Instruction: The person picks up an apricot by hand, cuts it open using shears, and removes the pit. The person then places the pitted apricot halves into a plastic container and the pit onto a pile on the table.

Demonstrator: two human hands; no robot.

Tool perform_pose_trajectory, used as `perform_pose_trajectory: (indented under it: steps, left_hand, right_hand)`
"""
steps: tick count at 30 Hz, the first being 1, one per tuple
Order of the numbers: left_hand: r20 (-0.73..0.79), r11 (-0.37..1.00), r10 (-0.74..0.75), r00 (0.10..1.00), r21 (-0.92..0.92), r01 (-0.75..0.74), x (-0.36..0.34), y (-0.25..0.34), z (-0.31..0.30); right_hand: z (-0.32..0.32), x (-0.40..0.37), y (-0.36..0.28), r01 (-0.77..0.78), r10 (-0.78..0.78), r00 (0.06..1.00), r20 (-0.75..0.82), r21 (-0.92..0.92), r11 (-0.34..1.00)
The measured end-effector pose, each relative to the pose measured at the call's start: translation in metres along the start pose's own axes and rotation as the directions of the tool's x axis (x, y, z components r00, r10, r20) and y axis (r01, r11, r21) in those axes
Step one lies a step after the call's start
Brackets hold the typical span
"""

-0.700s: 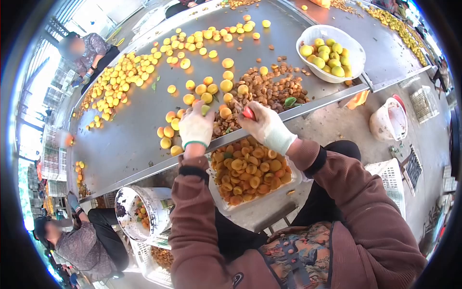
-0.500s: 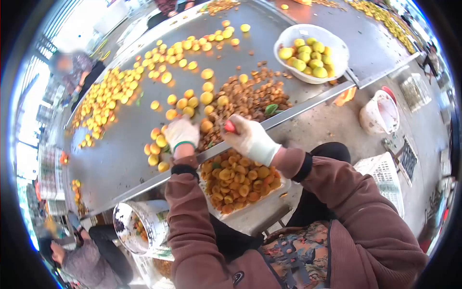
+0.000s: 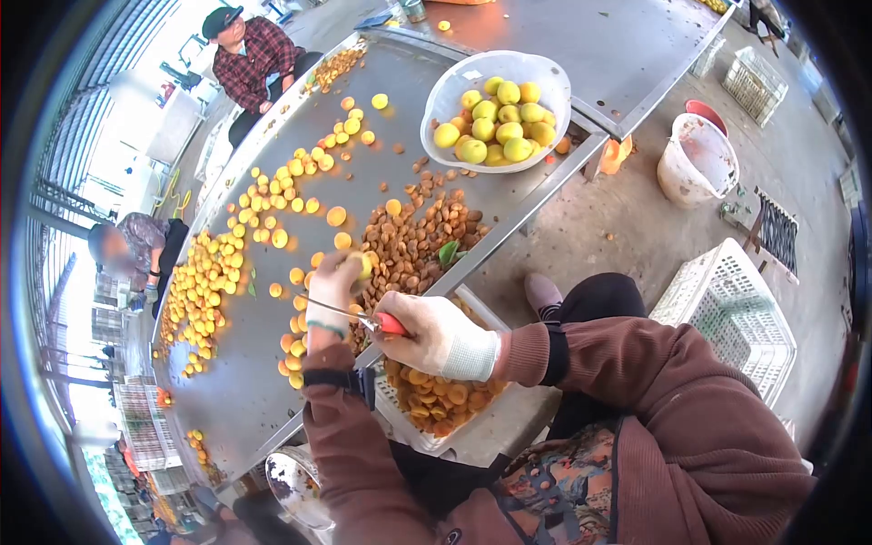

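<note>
My left hand [image 3: 332, 289], in a white glove, has its fingers closed around a yellow apricot [image 3: 364, 265] above the metal table's near edge. My right hand [image 3: 440, 334], also gloved, grips the red handle of a knife [image 3: 392, 324]. The thin blade points left, in front of my left wrist. Brown apricot pits [image 3: 409, 241] lie heaped just beyond my hands, a green leaf [image 3: 448, 253] on them. Whole apricots [image 3: 289, 345] lie left of my left hand. Below the table edge, a white crate [image 3: 386, 400] holds halved apricots [image 3: 436, 404], partly hidden by my right hand.
A white bowl [image 3: 434, 100] of yellow-green apricots stands on the table [image 3: 272, 400]. More apricots [image 3: 195, 291] spread across the far left. Right of me are a white basket [image 3: 718, 282] and a bucket [image 3: 681, 173]. Two people [image 3: 254, 68] sit across the table.
The view has turned, so the bowl appears farther left. My hands have come closer together. The knife blade now shows, and an apricot is visible in my left fingers.
</note>
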State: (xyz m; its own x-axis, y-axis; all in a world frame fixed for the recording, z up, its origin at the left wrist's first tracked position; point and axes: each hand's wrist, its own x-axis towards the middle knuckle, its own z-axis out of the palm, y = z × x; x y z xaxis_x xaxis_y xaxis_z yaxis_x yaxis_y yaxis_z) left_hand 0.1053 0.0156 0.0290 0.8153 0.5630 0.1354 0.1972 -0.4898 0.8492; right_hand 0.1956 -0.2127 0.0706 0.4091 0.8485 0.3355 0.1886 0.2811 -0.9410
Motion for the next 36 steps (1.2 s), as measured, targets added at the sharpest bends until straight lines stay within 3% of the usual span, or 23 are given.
perform_pose_trajectory:
  steps: [2,3,4,5,7,8,9,11,12,13,14,16,18,20,23,27,29,30,31,32,33,34,36]
  left_hand:
    - [0.001,0.998,0.036,0.999,0.054,-0.036,0.045,0.036,0.020]
    - [-0.036,0.931,0.304,0.952,0.223,-0.289,0.062,0.065,0.035]
    - [-0.024,0.774,0.551,0.834,0.388,-0.500,0.077,0.088,0.049]
    - [-0.018,0.770,0.554,0.833,0.392,-0.504,0.089,0.098,0.060]
    - [-0.058,0.906,0.405,0.913,0.160,-0.392,0.111,0.111,0.075]
    - [-0.011,0.896,0.101,0.995,-0.433,-0.095,0.137,0.072,0.084]
    - [-0.021,0.976,0.043,0.999,-0.211,-0.046,0.130,0.091,0.095]
    - [-0.046,0.978,-0.049,0.998,0.201,0.058,0.128,0.108,0.119]
    - [-0.055,0.922,-0.087,0.995,0.373,0.102,0.134,0.107,0.127]
    - [-0.079,0.847,0.026,0.997,0.531,0.020,0.139,0.104,0.134]
    - [-0.077,0.848,0.028,0.997,0.529,0.017,0.145,0.102,0.139]
    - [-0.037,0.609,0.114,0.993,0.792,-0.040,0.156,0.102,0.150]
    - [-0.078,0.564,0.091,0.993,0.826,0.013,0.169,0.101,0.161]
    - [0.006,0.404,0.071,0.997,0.914,-0.034,0.180,0.105,0.165]
    - [0.021,0.272,0.111,0.994,0.961,-0.050,0.201,0.088,0.171]
    - [0.065,0.324,0.211,0.975,0.937,-0.132,0.199,0.085,0.163]
    - [-0.089,0.770,0.227,0.970,0.626,-0.123,0.183,0.090,0.153]
    - [-0.165,0.910,0.204,0.965,0.395,-0.125,0.177,0.092,0.147]
    - [-0.147,0.964,0.241,0.959,0.154,-0.218,0.170,0.091,0.146]
    - [-0.155,0.964,0.234,0.960,0.164,-0.209,0.161,0.089,0.144]
    - [-0.102,0.988,0.060,0.993,-0.136,-0.073,0.149,0.099,0.144]
    - [-0.010,0.905,-0.084,0.996,-0.419,0.072,0.138,0.110,0.144]
    - [-0.065,0.872,-0.026,0.998,-0.490,-0.009,0.109,0.129,0.144]
  right_hand:
    - [-0.011,0.000,-0.006,0.025,-0.024,1.000,-0.011,0.015,1.000]
    - [-0.017,-0.001,-0.010,-0.008,0.010,0.999,-0.033,0.058,0.998]
    - [-0.023,-0.001,-0.013,-0.040,0.046,0.998,-0.052,0.103,0.994]
    - [-0.028,-0.001,-0.012,-0.055,0.061,0.996,-0.068,0.093,0.994]
    - [-0.032,0.000,-0.004,-0.035,0.054,0.993,-0.105,0.182,0.983]
    - [-0.035,0.001,-0.002,-0.010,0.048,0.989,-0.140,0.262,0.965]
    - [-0.037,0.001,-0.003,0.019,0.045,0.985,-0.168,0.364,0.931]
    - [-0.046,0.001,-0.009,0.055,0.022,0.977,-0.211,0.352,0.934]
    - [-0.050,0.001,-0.010,0.084,0.002,0.969,-0.247,0.338,0.937]
    - [-0.052,0.001,-0.005,0.085,0.002,0.969,-0.249,0.336,0.938]
    - [-0.053,0.000,0.003,0.036,0.053,0.972,-0.231,0.364,0.931]
    - [-0.061,0.001,0.004,-0.015,0.104,0.972,-0.209,0.389,0.921]
    - [-0.070,0.002,0.003,-0.111,0.180,0.960,-0.216,0.299,0.948]
    - [-0.073,0.004,0.008,-0.124,0.204,0.953,-0.222,0.330,0.936]
    - [-0.077,0.006,0.014,-0.147,0.244,0.940,-0.237,0.365,0.919]
    - [-0.087,0.008,0.010,-0.171,0.319,0.914,-0.251,0.475,0.863]
    - [-0.095,0.011,0.005,-0.160,0.336,0.888,-0.314,0.473,0.866]
    - [-0.097,0.013,0.003,-0.154,0.356,0.858,-0.370,0.476,0.866]
    - [-0.094,0.016,0.013,-0.026,0.340,0.852,-0.399,0.616,0.787]
    - [-0.094,0.019,0.023,0.028,0.336,0.832,-0.442,0.638,0.770]
    - [-0.097,0.024,0.027,0.031,0.380,0.810,-0.447,0.679,0.733]
    - [-0.104,0.032,0.024,0.037,0.417,0.790,-0.450,0.714,0.699]
    - [-0.121,0.031,0.005,-0.106,0.552,0.759,-0.345,0.772,0.627]
